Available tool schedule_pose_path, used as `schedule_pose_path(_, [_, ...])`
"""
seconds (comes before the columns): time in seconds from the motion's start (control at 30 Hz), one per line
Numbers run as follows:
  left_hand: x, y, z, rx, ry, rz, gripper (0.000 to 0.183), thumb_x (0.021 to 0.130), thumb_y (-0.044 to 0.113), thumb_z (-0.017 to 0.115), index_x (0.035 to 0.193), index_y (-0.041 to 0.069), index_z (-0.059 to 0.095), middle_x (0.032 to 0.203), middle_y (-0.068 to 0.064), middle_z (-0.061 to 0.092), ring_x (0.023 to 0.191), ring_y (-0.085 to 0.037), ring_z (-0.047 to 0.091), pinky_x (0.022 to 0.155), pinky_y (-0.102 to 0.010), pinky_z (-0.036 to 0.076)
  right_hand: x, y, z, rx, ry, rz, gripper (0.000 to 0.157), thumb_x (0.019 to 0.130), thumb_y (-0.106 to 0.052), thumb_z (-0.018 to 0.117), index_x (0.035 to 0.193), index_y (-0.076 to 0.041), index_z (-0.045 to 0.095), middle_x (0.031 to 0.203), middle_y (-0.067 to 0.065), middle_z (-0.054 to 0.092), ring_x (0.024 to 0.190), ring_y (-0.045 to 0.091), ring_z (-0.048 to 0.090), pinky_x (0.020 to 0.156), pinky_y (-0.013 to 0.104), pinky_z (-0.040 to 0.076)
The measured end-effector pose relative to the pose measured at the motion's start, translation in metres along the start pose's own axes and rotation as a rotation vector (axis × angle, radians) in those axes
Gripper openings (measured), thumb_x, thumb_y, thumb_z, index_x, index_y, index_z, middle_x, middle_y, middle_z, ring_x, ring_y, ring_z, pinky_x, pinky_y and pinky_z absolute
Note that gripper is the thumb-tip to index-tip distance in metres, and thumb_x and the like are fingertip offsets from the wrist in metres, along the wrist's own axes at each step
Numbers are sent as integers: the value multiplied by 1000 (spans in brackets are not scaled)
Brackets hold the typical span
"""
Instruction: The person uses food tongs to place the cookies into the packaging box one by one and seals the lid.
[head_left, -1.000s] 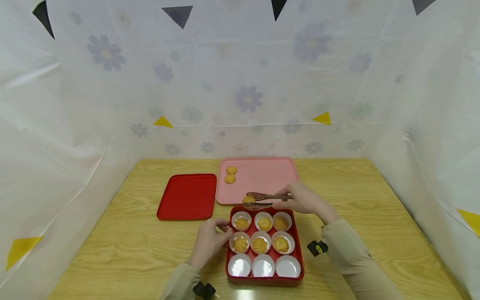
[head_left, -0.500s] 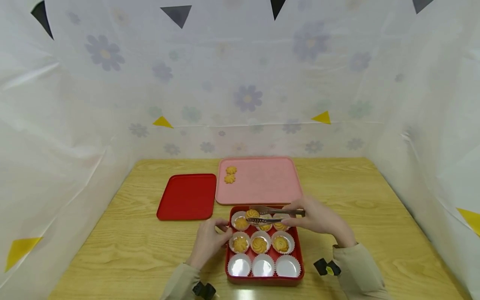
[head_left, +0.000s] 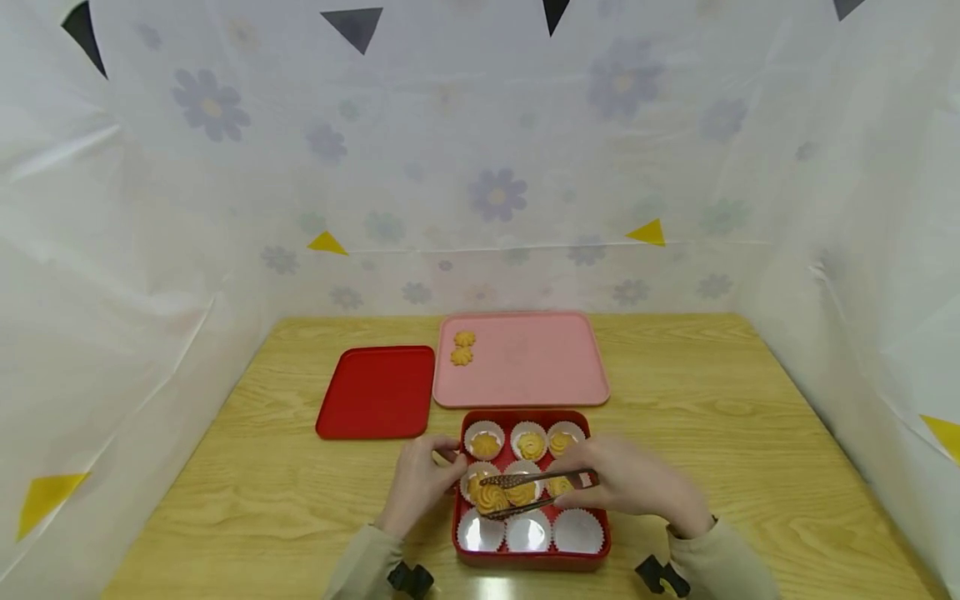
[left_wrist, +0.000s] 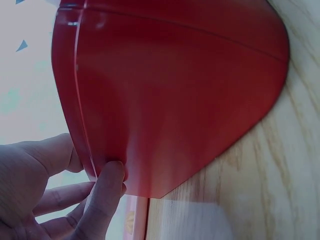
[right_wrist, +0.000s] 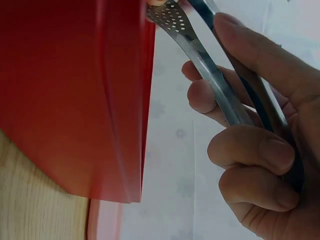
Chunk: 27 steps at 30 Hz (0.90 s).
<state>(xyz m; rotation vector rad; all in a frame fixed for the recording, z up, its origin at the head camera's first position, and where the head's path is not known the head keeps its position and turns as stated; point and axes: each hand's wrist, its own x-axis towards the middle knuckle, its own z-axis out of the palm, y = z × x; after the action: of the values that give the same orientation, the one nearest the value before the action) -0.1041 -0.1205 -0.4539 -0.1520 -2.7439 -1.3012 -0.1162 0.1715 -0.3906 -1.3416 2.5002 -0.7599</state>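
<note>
A red box (head_left: 531, 562) holds rows of white paper cups. Swirled cookies sit in the back and middle rows, while the three front cups (head_left: 578, 532) are bare. My left hand (head_left: 422, 482) holds the box's left rim; in the left wrist view its fingertips (left_wrist: 111, 172) lie against the red wall. With my right hand (head_left: 633, 485) I grip perforated metal tongs (head_left: 536, 478), their handles inside my curled fingers in the right wrist view. Between the tong tips is a round swirled cookie (head_left: 491, 499), above the left part of the box, partly covering the middle-row cups.
Behind the box lies a pink tray (head_left: 540, 358) with two flower-shaped cookies (head_left: 462, 356) at its left end. A flat red tray (head_left: 377, 392) lies to the left of it on the wooden table (head_left: 697, 392). Patterned white sheets (head_left: 495, 150) surround the table.
My right hand has brought the tongs and cookie from the pink tray's front edge toward me, over the back row and then to the front-left of the box. The left hand stays put.
</note>
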Motion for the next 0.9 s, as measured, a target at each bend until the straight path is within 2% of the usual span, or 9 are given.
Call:
schedule_pose_path(0.17, [1,-1,-1,1,-3,-9,22,80,9,71,98,-2,76,75,-7,73,62,-6,58,52,-18,45,5,-6,7,-48,-21,-65,23,92,-37,70,107,-20,75,80,-14,66,67,-8,46,61,13,41])
schedule_pose_path(0.4, [2,-1,-1,-7,-13,-26,23,80,10,71,99,-1,77,76,-7,72,58,-6,58,51,-19,46,9,-16,13,-92,-67,32,26,88,-35,75,109,-20,77,94,-9,75,76,-6,56,67,18,47])
schedule_pose_path(0.7, [1,1,-1,-17,-25,-38,23,81,10,70,100,-2,76,76,-7,72,58,-6,58,50,-20,47,11,-17,18,-109,-54,49,25,86,-34,77,106,-19,77,78,-19,63,64,-6,40,59,16,37])
schedule_pose_path(0.9, [1,1,-1,-4,-21,-35,22,81,10,71,99,-1,76,76,-6,72,61,-6,58,52,-20,46,12,-18,18,-120,-64,63,27,86,-34,77,107,-18,77,82,-13,68,65,-4,44,59,16,38])
